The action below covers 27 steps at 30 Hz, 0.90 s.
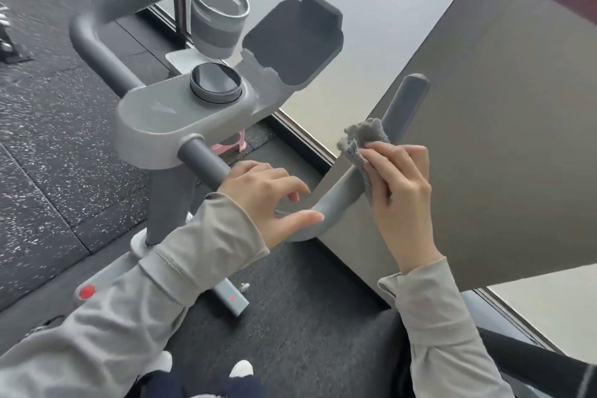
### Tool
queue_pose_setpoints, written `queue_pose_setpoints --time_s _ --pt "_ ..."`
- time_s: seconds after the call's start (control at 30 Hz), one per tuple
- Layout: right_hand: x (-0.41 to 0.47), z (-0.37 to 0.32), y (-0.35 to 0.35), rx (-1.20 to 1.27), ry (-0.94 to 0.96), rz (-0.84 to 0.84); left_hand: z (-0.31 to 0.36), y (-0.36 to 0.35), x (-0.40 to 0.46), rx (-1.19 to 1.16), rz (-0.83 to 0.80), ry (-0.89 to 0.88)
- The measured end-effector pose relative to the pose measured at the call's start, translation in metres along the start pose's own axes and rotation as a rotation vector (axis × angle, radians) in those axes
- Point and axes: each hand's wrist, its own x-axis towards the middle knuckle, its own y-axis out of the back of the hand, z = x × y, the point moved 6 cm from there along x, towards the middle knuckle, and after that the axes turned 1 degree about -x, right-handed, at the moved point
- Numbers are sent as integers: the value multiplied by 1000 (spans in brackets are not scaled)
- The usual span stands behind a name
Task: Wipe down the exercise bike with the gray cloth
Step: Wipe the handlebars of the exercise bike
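The grey exercise bike (181,116) fills the middle of the view, with a round display (215,79) on its console and a handlebar curving out to the right. My right hand (403,184) holds the gray cloth (365,142) wrapped against the upward right handlebar arm (405,107), fingers curled over the fabric. My left hand (271,200) rests on the handlebar bend (336,200), thumb stretched along the bar and fingers loosely arched above it.
A cup holder (218,26) and a dark phone tray (294,42) stand behind the console. A window pane and its sill (307,136) run diagonally behind the bike. Speckled black rubber flooring (48,123) lies to the left. Pink pedal straps (227,146) show below the console.
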Motion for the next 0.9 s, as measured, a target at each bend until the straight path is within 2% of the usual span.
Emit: queue_pose_setpoints --time_s 0.27,0.57,0.77,0.9 --pt "18 22 1 -35 224 3 35 -42 34 -89 -28 138" --pt "83 42 20 42 149 127 37 -41 34 -157 62 150" --pt "61 41 16 53 169 169 39 -41 32 -155 76 144" --pt "38 40 10 82 188 127 38 -41 34 -158 94 155"
